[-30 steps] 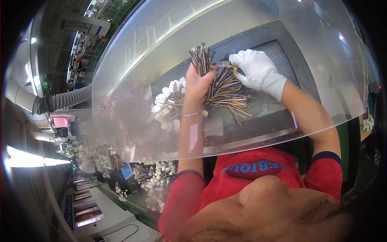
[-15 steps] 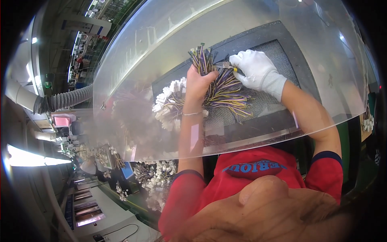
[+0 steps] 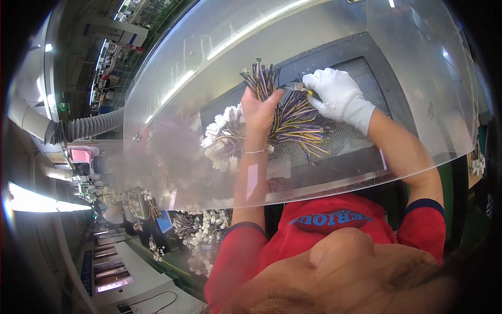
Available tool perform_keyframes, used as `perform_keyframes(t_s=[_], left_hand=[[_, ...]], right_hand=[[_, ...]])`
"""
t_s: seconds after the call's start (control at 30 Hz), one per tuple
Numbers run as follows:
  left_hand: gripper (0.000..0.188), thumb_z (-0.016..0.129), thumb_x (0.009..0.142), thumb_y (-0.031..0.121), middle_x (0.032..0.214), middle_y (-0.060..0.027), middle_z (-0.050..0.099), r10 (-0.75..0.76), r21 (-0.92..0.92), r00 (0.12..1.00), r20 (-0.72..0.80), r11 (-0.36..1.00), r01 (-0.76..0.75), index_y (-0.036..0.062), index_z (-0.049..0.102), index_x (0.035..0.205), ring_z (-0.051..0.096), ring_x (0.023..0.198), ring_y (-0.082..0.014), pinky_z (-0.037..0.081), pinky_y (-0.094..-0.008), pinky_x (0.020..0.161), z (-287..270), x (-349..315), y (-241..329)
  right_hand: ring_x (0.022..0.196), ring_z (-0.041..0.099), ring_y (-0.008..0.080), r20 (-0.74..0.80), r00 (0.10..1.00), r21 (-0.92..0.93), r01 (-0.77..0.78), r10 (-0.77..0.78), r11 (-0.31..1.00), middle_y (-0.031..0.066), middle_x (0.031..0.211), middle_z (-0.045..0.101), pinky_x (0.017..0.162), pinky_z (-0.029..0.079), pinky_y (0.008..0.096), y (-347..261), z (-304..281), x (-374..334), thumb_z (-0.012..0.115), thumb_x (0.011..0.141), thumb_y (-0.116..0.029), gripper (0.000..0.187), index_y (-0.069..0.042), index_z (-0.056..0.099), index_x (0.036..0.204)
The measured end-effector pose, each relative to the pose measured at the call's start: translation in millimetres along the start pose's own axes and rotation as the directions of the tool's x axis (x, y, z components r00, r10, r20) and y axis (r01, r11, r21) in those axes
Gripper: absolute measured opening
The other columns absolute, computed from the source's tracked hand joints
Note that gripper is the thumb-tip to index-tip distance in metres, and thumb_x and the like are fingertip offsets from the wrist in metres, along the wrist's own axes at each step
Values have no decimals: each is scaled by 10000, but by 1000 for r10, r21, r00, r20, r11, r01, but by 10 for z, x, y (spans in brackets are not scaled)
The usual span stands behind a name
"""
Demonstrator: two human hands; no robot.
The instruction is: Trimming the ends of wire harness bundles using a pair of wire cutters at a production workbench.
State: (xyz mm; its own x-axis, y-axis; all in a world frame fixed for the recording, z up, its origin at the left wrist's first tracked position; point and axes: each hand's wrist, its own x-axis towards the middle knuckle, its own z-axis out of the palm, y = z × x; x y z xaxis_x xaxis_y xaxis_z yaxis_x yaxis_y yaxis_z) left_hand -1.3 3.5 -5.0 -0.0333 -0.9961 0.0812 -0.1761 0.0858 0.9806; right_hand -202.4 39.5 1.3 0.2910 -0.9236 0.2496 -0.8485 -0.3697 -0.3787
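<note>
Bare left hand (image 3: 258,111), thin silvery bracelet (image 3: 254,152) at wrist, fist wrapped round upright bundle of thin yellow, purple and black wires (image 3: 263,81), cut ends up. White-gloved right hand (image 3: 334,94) just beside it, fingers pinching small metal tool with yellow-marked handle (image 3: 297,86), tip near bundle; exact tool type can't tell. More wires fan rightward below, over dark grey mesh panel (image 3: 361,78). White plastic connectors (image 3: 222,135) heaped left of left wrist. Clear curved plastic shield (image 3: 444,118) above. Ribbed grey hose (image 3: 97,125) far left.
</note>
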Motion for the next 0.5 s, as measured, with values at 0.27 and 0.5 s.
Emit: perform_keyframes(t_s=[0.27, 0.5], left_hand=[[306, 767, 701, 32, 851, -42, 672, 83, 129, 996, -11, 988, -81, -4, 606, 958, 603, 749, -109, 486, -252, 699, -13, 8, -63], [273, 762, 700, 11, 843, -57, 671, -39, -57, 999, 17, 998, 40, 2, 605, 922, 624, 745, -120, 502, -255, 699, -30, 11, -20]], right_hand=[[840, 588, 291, -114, 993, -21, 39, -41, 999, 89, 850, 573, 714, 488, 412, 29, 13, -1, 640, 778, -228, 225, -109, 537, 939], [836, 582, 286, -120, 987, -39, 105, -109, 994, 80, 829, 564, 709, 486, 409, 41, 27, 19, 657, 749, -225, 242, -107, 530, 919]])
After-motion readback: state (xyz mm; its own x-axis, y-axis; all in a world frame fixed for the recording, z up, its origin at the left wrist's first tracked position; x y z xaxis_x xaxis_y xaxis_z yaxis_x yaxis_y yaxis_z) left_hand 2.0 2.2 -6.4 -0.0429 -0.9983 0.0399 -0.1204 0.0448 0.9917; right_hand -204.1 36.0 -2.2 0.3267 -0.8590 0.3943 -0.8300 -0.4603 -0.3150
